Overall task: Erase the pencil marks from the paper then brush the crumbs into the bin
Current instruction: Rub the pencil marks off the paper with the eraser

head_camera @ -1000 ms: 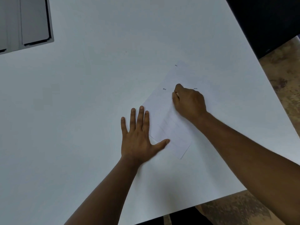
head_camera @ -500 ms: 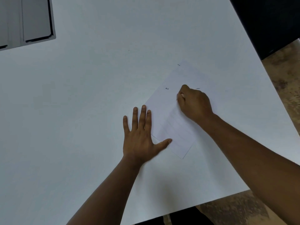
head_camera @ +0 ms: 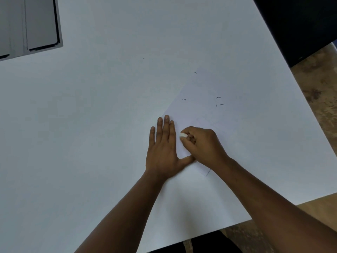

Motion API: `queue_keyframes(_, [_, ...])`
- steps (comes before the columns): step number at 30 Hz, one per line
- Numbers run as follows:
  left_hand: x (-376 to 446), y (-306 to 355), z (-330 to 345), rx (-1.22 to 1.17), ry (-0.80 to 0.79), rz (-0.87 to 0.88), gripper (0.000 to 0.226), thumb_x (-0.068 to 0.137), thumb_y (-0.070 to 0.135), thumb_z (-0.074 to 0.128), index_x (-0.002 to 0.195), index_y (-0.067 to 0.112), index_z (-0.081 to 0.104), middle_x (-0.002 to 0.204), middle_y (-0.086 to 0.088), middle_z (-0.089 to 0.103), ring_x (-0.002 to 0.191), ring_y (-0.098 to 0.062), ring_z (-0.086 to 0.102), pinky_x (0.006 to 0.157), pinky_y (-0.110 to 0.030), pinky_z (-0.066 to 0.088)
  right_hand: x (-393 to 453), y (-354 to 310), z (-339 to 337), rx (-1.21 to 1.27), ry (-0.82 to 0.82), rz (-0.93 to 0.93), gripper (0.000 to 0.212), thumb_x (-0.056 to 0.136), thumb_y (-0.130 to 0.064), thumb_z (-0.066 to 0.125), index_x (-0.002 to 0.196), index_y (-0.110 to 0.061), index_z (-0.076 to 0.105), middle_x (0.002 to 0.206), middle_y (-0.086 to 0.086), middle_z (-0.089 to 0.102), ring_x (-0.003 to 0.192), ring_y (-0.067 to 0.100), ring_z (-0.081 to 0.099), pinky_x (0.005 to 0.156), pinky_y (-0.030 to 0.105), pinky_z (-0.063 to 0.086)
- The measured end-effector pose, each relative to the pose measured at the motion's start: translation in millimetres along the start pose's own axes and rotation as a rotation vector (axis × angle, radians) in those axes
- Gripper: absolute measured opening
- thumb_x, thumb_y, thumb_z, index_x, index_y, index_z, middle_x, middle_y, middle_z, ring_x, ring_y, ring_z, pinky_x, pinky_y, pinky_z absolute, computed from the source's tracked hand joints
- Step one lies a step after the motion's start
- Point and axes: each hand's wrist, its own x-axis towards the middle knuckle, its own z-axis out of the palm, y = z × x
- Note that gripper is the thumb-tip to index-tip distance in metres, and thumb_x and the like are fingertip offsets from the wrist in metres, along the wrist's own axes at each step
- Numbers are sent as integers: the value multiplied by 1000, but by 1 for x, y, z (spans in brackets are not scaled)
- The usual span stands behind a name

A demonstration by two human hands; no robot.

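Observation:
A white sheet of paper (head_camera: 204, 106) lies at an angle on the white table (head_camera: 91, 125). My left hand (head_camera: 164, 148) lies flat with straight fingers, pressing on the paper's near left edge. My right hand (head_camera: 202, 145) pinches a small white eraser (head_camera: 183, 135) against the paper, right beside my left index finger. A few dark eraser crumbs (head_camera: 218, 101) lie scattered on the paper's far part, and one crumb sits beyond its far corner.
A grey tray-like object (head_camera: 31, 26) sits at the table's far left corner. The table's right edge runs diagonally, with a dark object (head_camera: 295, 24) and brown floor (head_camera: 321, 92) beyond it. No bin is in view.
My right hand with the eraser has moved from the middle of the paper toward me and left, ending next to my left hand. The left hand has stayed pressed on the paper.

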Motion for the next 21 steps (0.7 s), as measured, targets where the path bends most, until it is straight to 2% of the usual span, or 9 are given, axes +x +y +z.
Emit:
queue_keyframes(4, [3,3,6,35,-1,-44,114,86,84,34,163,4,4,172,-12,-5,159,-26,-10,128,-49,-1,6,0,9,-140,-27,-115,14,93,-22,60,87,-15,71,79,1,60,66,16,57,63,29,51])
queue_keyframes(8, [1,2,6,44,12,-25,114,87,81,42,162,2,9,171,-14,-2,159,-29,-8,128,-51,3,3,6,21,-305,-41,-218,32,96,-27,43,89,-9,69,79,6,58,65,20,56,57,32,50])
queue_keyframes(9, [1,3,6,50,14,-27,116,86,84,40,162,2,9,171,-15,-2,159,-29,-7,128,-52,3,7,9,18,-365,-15,-221,29,95,-25,44,86,-9,67,78,7,57,65,22,56,54,33,50])
queue_keyframes(11, [1,6,4,54,22,-39,121,84,91,33,162,1,9,171,-15,-2,159,-30,-6,128,-52,3,25,16,1,-475,87,-170,14,85,-15,61,72,-9,63,70,9,55,58,27,57,47,30,46])
queue_keyframes(13, [1,7,3,56,13,-48,124,83,93,32,162,2,5,171,-14,-5,158,-30,-9,128,-53,3,49,28,-22,-553,188,-126,21,68,-2,76,58,-8,58,59,9,52,48,27,54,42,25,39])
queue_keyframes(14, [1,7,3,61,5,-51,124,83,93,31,162,2,4,171,-13,-7,158,-29,-11,128,-53,2,58,35,-31,-524,199,-80,23,69,-2,75,56,-7,56,57,10,51,46,28,52,43,24,39])
queue_keyframes(17, [2,6,3,69,-13,-62,124,82,94,30,162,3,1,171,-12,-11,158,-28,-14,128,-52,1,67,44,-40,-428,257,53,27,86,-13,54,60,-4,57,63,12,51,50,27,48,47,30,44])
queue_keyframes(21, [2,6,3,70,-6,-57,124,82,93,31,162,3,1,171,-12,-10,158,-28,-13,128,-52,1,31,26,-26,-320,235,-29,28,90,-22,50,71,-6,64,69,9,53,58,26,54,52,32,45])
